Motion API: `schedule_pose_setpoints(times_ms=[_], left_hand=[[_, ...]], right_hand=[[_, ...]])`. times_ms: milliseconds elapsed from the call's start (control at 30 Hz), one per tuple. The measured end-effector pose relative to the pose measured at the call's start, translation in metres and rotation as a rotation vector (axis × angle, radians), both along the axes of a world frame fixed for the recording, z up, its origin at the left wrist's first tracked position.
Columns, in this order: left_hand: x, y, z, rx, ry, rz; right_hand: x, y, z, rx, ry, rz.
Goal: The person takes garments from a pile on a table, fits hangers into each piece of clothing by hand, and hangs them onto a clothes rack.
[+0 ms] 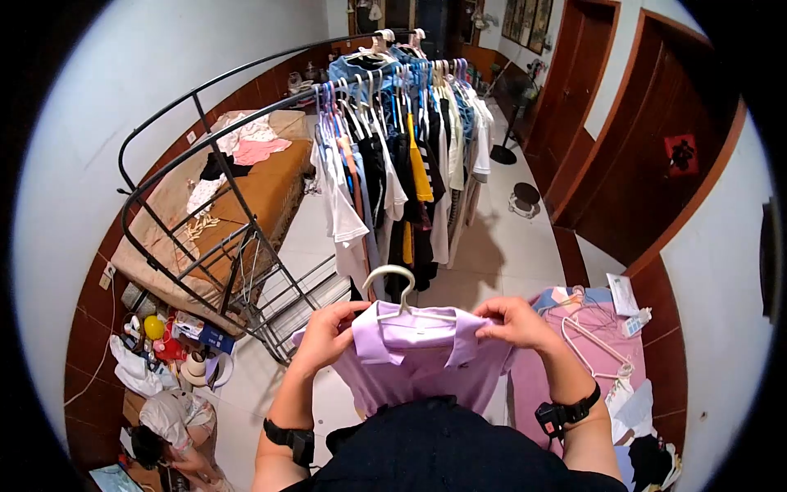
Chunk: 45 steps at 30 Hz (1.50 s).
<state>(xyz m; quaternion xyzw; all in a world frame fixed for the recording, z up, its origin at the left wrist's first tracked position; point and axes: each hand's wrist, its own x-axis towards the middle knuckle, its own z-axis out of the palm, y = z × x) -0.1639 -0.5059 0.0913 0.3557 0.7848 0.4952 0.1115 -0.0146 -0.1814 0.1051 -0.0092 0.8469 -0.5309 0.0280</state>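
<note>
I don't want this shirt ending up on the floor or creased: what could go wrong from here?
Both the left hand and right hand are at the collar of the lilac shirt, with neither on the hook of the pale hanger, so the hanger might tilt or slip. The hanging clothes ahead are tightly packed, so the shirt could catch or crease if pushed among them.

A pink cloth [261,151] lies on the bed [266,190]; a fan [511,90] and a round stool [525,195] stand near the brown doors [635,156].
</note>
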Motion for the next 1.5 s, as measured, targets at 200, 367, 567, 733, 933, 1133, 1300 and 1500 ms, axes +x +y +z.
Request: schedule_pose_setpoints(times_ms=[200, 367, 567, 733, 933, 1133, 1300, 1500], left_hand=[[-0.008, -0.033, -0.037, 0.242, 0.010, 0.171], [-0.026, -0.050, -0.049, 0.124, 0.224, 0.286], [-0.048, -0.059, -0.067, 0.162, 0.277, 0.394], [-0.046, -0.051, -0.068, 0.206, 0.329, 0.216], [-0.062, -0.046, -0.056, 0.239, 0.184, -0.063], [-0.107, -0.044, -0.048, 0.295, 0.177, -0.074], [-0.148, -0.028, -0.047, 0.433, 0.055, -0.077], [-0.204, -0.012, -0.032, 0.467, 0.022, 0.009]], right_hand=[[-0.005, -0.029, -0.005, -0.071, -0.209, 0.451], [-0.018, -0.074, -0.031, -0.542, -0.324, 0.395], [-0.044, -0.096, -0.042, -0.643, -0.267, 0.285], [-0.070, -0.135, -0.037, -0.719, -0.240, 0.129], [-0.110, -0.184, -0.025, -0.853, -0.132, 0.040], [-0.153, -0.199, -0.012, -0.805, -0.040, 0.039], [-0.206, -0.195, -0.004, -0.814, 0.025, 0.067], [-0.287, -0.190, 0.012, -0.906, 0.106, 0.072]])
